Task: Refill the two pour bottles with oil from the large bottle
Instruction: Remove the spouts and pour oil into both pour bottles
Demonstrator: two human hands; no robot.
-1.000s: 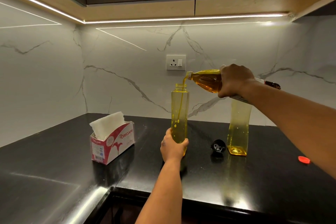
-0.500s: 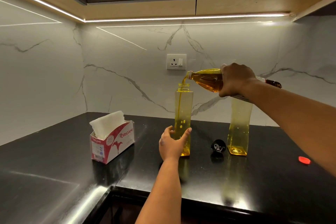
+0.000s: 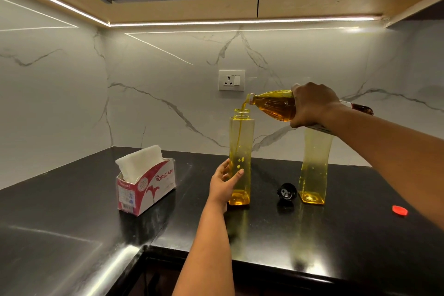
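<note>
A tall yellow pour bottle [image 3: 241, 142] stands uncapped on the black counter [image 3: 264, 235], with a little oil in its base. My right hand [image 3: 312, 106] grips the large oil bottle [image 3: 274, 104], tipped nearly level with its mouth over the pour bottle's neck. A thin stream of oil runs down inside. My left hand [image 3: 223, 185] cups the pour bottle's lower left side loosely, fingers apart, thumb across its front. The second pour bottle [image 3: 314, 175] stands to the right, its top hidden behind my right hand, with a shallow layer of oil.
A black pour cap [image 3: 286, 191] lies between the two pour bottles. A red cap [image 3: 399, 210] lies on the counter at the right. A tissue box [image 3: 146, 187] sits to the left. A wall socket [image 3: 231, 80] is behind. The counter's front edge runs below my left arm.
My left hand held the pour bottle firmly a second ago; the bottle now stands on the counter and the fingers have loosened and spread. Oil keeps pouring from the large bottle.
</note>
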